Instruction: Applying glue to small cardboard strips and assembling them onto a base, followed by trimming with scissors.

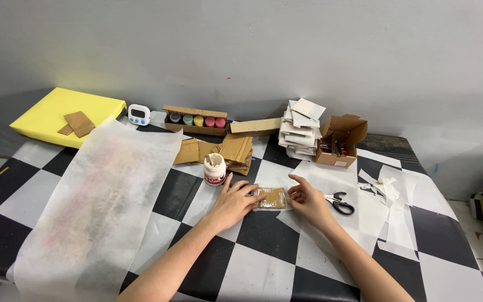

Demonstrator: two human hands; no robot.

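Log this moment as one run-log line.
left hand: pressing cardboard piece | right hand: touching its right edge | glue jar: open | scissors: beside right hand
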